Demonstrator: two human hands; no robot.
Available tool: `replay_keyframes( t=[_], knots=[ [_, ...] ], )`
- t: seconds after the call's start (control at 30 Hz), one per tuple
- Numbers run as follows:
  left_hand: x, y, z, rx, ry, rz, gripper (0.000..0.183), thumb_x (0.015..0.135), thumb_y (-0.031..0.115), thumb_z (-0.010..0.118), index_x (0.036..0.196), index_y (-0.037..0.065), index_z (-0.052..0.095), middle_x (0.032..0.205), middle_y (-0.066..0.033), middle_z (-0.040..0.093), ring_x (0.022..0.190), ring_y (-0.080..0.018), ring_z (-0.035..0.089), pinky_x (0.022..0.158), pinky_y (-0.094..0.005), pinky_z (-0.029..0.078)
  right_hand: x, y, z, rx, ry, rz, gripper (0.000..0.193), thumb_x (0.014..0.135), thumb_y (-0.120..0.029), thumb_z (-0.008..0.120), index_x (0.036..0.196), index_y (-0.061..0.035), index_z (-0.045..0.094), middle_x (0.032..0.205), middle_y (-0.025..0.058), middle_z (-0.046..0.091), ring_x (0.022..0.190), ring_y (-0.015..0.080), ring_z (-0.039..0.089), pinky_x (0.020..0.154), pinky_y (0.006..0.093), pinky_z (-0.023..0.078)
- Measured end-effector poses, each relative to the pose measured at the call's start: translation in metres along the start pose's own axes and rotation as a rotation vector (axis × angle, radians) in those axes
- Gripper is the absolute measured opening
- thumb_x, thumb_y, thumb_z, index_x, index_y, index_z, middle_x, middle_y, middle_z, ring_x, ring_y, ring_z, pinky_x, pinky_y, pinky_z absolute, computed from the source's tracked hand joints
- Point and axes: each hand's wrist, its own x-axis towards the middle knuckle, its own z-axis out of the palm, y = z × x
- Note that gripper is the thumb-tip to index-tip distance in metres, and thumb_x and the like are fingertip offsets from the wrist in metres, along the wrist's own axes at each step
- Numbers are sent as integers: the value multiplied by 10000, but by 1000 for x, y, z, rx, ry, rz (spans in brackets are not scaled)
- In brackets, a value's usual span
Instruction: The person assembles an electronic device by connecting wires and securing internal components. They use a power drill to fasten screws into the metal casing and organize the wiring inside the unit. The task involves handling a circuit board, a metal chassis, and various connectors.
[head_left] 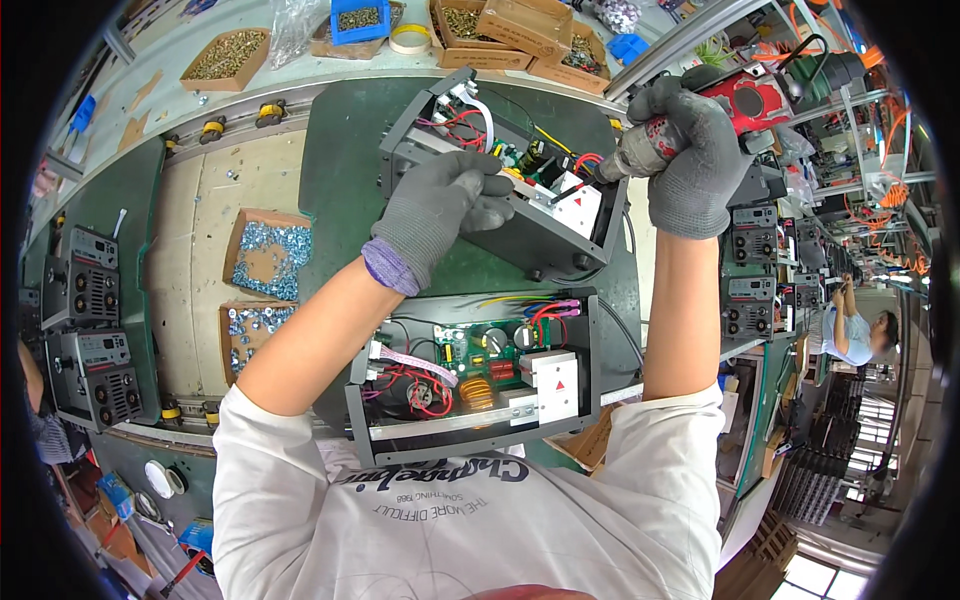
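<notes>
While the right hand (697, 165) has its gloved fingers wrapped firmly around a red and grey power driver (748, 103), the left hand (432, 210) is hanging out over the nearer side of the far unit (540, 238). Left fingers are curled in and bunched together, but honestly can't tell if anything's pinched between them. Both gloves are dark grey, and the left one has a purple cuff.

So that far unit is an open dark metal case, sitting at a slant on a green work board (345, 130), with coloured wires and a circuit board showing inside. The driver's long dark bit (572, 192) points down and left over the white plate (578, 215) with a red triangle at the case's right end. Can't make out whether the tip is actually touching.

Closer to the person's body there's a second open case, the near unit (470, 438), with red wires, a copper coil (477, 394) and a similar white plate of its own. Two cardboard trays of silvery screws (285, 245) sit left of the board, and a couple of closed-up units (92, 285) are further left.
</notes>
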Motion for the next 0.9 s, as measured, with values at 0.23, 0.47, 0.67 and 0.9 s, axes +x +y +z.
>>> replay_keyframes(
  t=[0.23,0.47,0.67,0.9],
  knots=[
    [0,-1,1,-19,17,14,324,1074,114,406,1338,-53,490,1148,-177,660,918,-191,690,765,-255,583,0,0,7,59,4,-13,146,805,-113,591,778,30,586,710,143,626,596,228,618,569,331,509],
    [-1,2,1,-59,66,20,335,1073,105,404,1357,-49,493,1161,-180,659,912,-189,689,752,-252,578,-6,-13,29,173,90,29,170,795,-33,596,948,40,573,736,144,651,596,190,623,569,305,507],
    [2,-2,-1,-81,51,50,343,1072,102,403,1368,-51,488,1165,-181,660,907,-184,688,746,-245,573,-2,3,3,141,26,88,284,784,-105,570,1020,52,571,812,171,656,694,266,648,681,374,541],
    [5,-5,-4,-85,39,83,349,1072,123,418,1369,-43,492,1159,-162,665,908,-165,684,739,-234,560,-4,-1,7,80,23,66,238,797,-75,551,984,69,580,841,189,674,760,290,693,733,392,565]
  ],
)
